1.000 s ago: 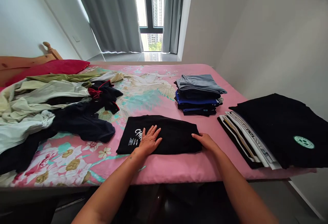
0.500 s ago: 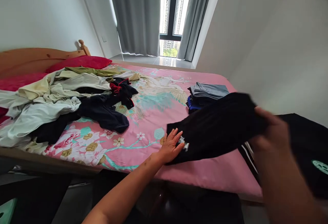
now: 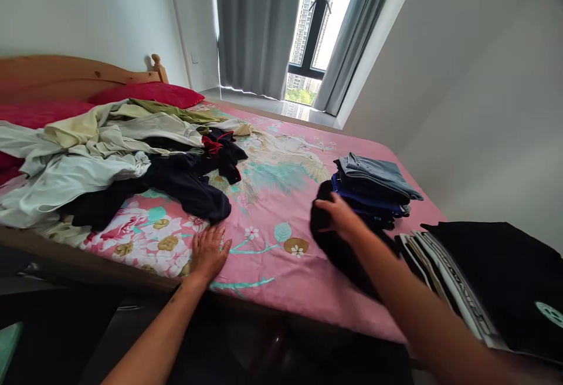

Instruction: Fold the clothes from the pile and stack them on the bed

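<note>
My left hand (image 3: 210, 253) lies flat on the pink floral bedsheet (image 3: 264, 273) near the front edge of the bed, fingers spread and holding nothing. A black garment (image 3: 341, 259) is in my right hand (image 3: 341, 215), whose fingers curl around its upper end. The garment hangs bunched over the bed, and my forearm hides part of it. Just behind it stands a pile of folded clothes (image 3: 373, 179), grey on top with blue and black below. To the right, another folded stack (image 3: 497, 273) has a black piece with a pale green round print on top.
A loose heap of clothes (image 3: 101, 150), white, beige, olive and navy, covers the left side of the bed. Red pillows (image 3: 149, 94) rest against the wooden headboard (image 3: 79, 71). Grey curtains (image 3: 259, 33) frame a window at the back.
My left hand has left the black garment and moved left onto the sheet. My right hand has carried the garment's other end leftward, so the cloth, stretched out before, is now bunched.
</note>
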A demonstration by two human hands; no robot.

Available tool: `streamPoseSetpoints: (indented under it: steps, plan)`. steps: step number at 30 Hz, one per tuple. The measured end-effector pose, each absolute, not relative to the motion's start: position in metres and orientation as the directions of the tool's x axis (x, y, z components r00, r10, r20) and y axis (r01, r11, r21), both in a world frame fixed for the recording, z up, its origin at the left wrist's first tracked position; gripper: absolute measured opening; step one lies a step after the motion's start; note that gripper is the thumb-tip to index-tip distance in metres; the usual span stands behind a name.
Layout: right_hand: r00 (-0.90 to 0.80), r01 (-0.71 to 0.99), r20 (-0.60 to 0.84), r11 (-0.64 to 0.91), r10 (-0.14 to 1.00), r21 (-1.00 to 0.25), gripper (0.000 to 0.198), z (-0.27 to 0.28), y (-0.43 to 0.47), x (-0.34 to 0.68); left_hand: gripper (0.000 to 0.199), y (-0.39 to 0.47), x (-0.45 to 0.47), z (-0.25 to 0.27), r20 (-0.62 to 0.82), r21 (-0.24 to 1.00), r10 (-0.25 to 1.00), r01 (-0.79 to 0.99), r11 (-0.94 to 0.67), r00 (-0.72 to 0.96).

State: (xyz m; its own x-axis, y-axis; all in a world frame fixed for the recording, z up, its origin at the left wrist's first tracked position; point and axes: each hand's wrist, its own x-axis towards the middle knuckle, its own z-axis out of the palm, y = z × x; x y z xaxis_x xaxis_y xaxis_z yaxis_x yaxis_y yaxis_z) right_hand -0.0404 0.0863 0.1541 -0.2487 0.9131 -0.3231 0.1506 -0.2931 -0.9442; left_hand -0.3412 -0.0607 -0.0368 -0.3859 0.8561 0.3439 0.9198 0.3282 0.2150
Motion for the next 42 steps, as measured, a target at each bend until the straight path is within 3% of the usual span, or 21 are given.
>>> streamPoseSetpoints:
  steps: [4, 8, 12, 17, 20, 22, 25, 28, 37, 40, 42]
  plan:
    - [-0.27, 0.205, -0.411, -0.365, 0.871, -0.908, 0.077, 0.075, 0.072, -0.116, 0.046, -0.057, -0.337, -0.039, 0.371, 0.226, 0.844, 0.919, 0.322, -0.387]
    - [-0.26, 0.236, -0.387, -0.331, 0.885, -0.914, 0.086, 0.035, 0.069, -0.15, 0.046, -0.053, -0.341, -0.043, 0.388, 0.235, 0.843, 0.924, 0.302, -0.374]
    - [-0.268, 0.194, -0.366, -0.322, 0.891, -0.927, 0.084, 0.04, 0.069, -0.145, 0.045, -0.051, -0.343, -0.044, 0.403, 0.219, 0.841, 0.93, 0.295, -0.362]
    - [-0.309, 0.017, -0.34, -0.352, 0.888, -0.936, 0.066, 0.076, 0.076, -0.064, 0.046, -0.05, -0.342, -0.043, 0.378, 0.197, 0.855, 0.933, 0.3, -0.355]
    - [-0.192, -0.054, -0.307, -0.323, 0.932, -0.945, 0.054, 0.074, 0.086, 0.011, 0.048, -0.048, -0.342, -0.044, 0.366, 0.175, 0.855, 0.93, 0.324, -0.367]
    - [-0.056, 0.001, -0.332, -0.332, 0.942, -0.943, 0.049, 0.058, 0.091, 0.055, 0.05, -0.046, -0.342, -0.046, 0.362, 0.161, 0.852, 0.926, 0.342, -0.378]
    - [0.11, 0.106, -0.409, -0.42, 0.906, -0.901, 0.058, 0.023, 0.093, 0.096, 0.051, -0.044, -0.342, -0.046, 0.34, 0.144, 0.861, 0.925, 0.35, -0.379]
    - [0.162, 0.142, -0.421, -0.443, 0.892, -0.885, 0.066, 0.0, 0.092, 0.107, 0.051, -0.044, -0.342, -0.043, 0.327, 0.133, 0.868, 0.927, 0.35, -0.374]
    - [0.231, 0.316, -0.189, -0.257, 0.955, -0.913, 0.062, 0.002, 0.082, 0.112, 0.051, -0.044, -0.343, -0.046, 0.32, 0.105, 0.871, 0.928, 0.359, -0.373]
    - [0.25, 0.603, -0.001, -0.157, 0.968, -0.782, 0.062, 0.015, 0.068, 0.11, 0.051, -0.043, -0.343, -0.046, 0.312, 0.097, 0.872, 0.926, 0.365, -0.376]
    - [0.114, 0.781, 0.204, 0.039, 0.972, -0.623, 0.053, 0.028, 0.06, 0.098, 0.052, -0.043, -0.342, -0.045, 0.304, 0.092, 0.875, 0.926, 0.366, -0.377]
